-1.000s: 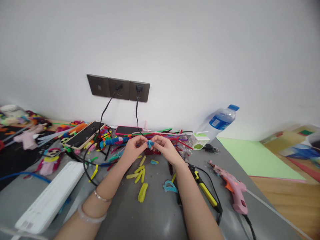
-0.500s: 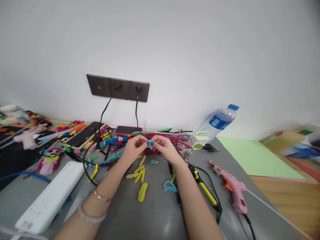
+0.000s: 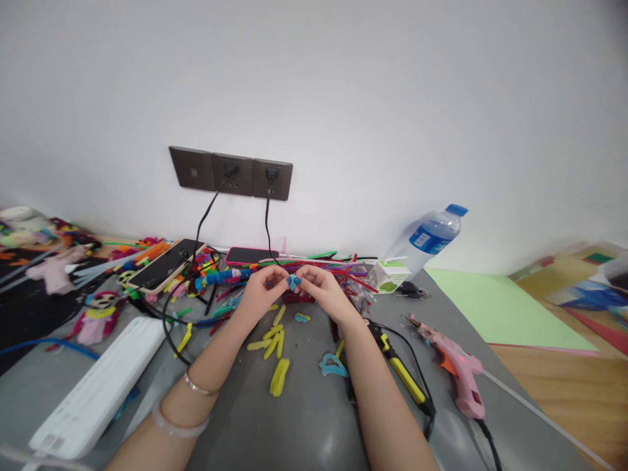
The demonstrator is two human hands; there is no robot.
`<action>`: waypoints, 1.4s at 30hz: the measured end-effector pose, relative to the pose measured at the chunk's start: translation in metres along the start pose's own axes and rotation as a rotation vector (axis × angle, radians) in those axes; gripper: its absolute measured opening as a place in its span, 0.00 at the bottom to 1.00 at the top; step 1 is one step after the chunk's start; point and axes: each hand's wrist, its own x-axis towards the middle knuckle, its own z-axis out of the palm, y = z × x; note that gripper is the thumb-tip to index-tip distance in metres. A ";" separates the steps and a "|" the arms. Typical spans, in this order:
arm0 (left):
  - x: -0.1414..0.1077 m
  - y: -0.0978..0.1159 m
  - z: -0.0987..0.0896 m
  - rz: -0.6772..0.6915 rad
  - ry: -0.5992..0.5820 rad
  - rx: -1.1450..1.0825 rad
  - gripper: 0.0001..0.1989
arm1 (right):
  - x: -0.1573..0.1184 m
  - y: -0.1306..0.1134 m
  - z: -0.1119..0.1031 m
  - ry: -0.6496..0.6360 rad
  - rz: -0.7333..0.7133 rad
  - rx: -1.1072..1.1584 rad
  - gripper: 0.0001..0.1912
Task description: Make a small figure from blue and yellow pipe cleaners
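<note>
Between the fingertips of both hands is a small blue fuzzy piece (image 3: 293, 282), seemingly bent pipe cleaner; its exact shape is too small to make out. My left hand (image 3: 265, 288) pinches it from one side, and my right hand (image 3: 321, 288) pinches it from the other. Below the hands, several short yellow fuzzy strips (image 3: 273, 340) lie on the grey table (image 3: 294, 438). A thicker folded yellow piece (image 3: 279, 377) is closer to me. A small blue-and-yellow piece (image 3: 303, 318) and a light blue loop with a yellow stem (image 3: 333, 364) rest near my right forearm.
On the right lie a pink glue gun (image 3: 461, 373) with its cord and a yellow-black tool (image 3: 405, 379). A bottle (image 3: 436, 232) leans by the wall near a small white-green box (image 3: 388, 277). Leftward are a white power strip (image 3: 101, 386), a phone (image 3: 167, 265), cables and fuzzy dolls (image 3: 95, 317).
Almost nothing differs; both hands keep their pinch on the blue piece in the same place, and the view has shifted very slightly.
</note>
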 end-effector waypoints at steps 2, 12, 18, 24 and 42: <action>0.000 -0.001 0.000 -0.001 -0.001 0.001 0.07 | 0.000 0.000 0.000 0.003 -0.002 0.005 0.15; 0.000 0.000 0.000 -0.009 0.001 0.006 0.06 | 0.000 0.003 0.000 0.009 0.002 0.020 0.14; -0.001 -0.001 0.000 -0.009 0.004 0.006 0.06 | 0.000 0.002 0.001 0.007 -0.006 0.020 0.14; -0.001 0.001 0.000 -0.010 0.004 0.004 0.06 | 0.000 0.002 0.001 0.003 -0.002 0.028 0.14; 0.000 0.001 0.000 -0.021 0.001 0.002 0.06 | 0.000 0.001 0.002 0.007 -0.008 0.037 0.15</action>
